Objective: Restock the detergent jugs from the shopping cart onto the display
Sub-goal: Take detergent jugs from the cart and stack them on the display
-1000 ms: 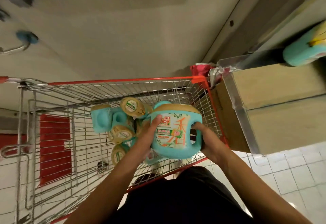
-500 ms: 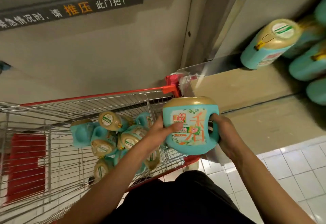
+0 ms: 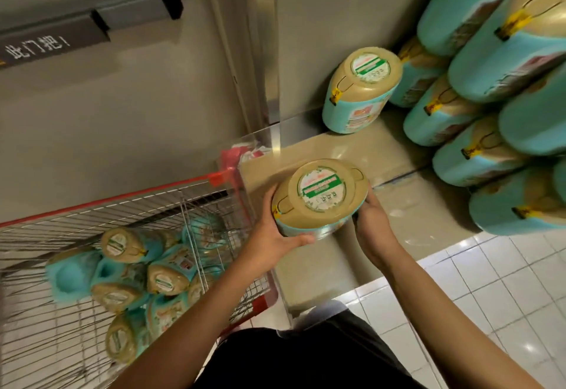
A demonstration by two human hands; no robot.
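Teal jug (image 3: 318, 195) gripped between left hand (image 3: 272, 235) and right hand (image 3: 372, 229) over display's (image 3: 352, 149) near corner; cart (image 3: 122, 197) holds more jugs (image 3: 165, 278).

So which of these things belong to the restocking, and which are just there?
Job: held jug, left hand, right hand, cart, cart jugs, display, stacked jugs.
Just there: door sign, floor tiles.
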